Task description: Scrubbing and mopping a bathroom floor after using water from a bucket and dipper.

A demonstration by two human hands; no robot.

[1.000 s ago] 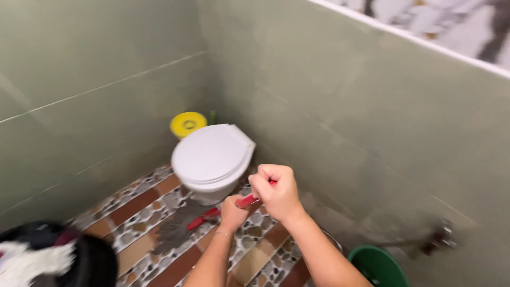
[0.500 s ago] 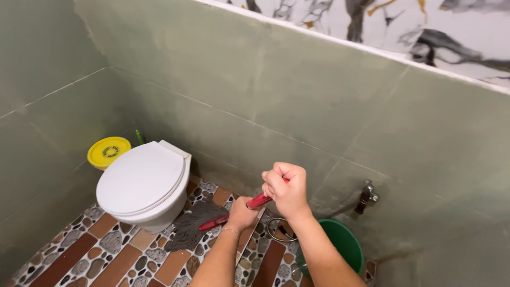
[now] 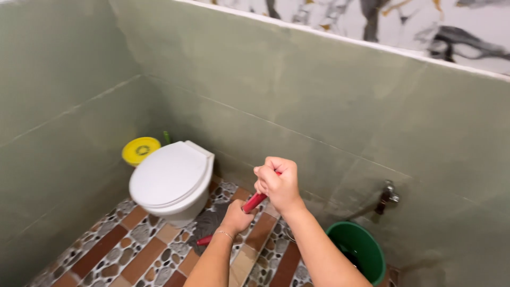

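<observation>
Both hands are closed in fists around one red, slender mop handle: the right hand grips the upper end with its fingers curled tight, and the left hand is wrapped round the shaft just below it, so the two sit close together with only a short stretch of red showing between them. The handle's long axis slopes down and to the left, away from the person, from the right fist toward the floor; past the left fist another short red piece shows low down, and it ends in the grey, stringy mop head, which lies flat on the pebble-and-brick patterned floor tiles right at the foot of the white toilet with its closed lid. By the look of it the work in hand is mopping the floor around the base of the toilet, and the stroke is in progress rather than finished. A next move would call for keeping both fists firm and steering the head along the narrow strip between the toilet base and the green-grey tiled wall without knocking the bowl. Behind the toilet, in the corner, sits a round yellow lid; to the right, near the wall under a small metal tap, stands a green plastic bucket, well apart from the mop head.
</observation>
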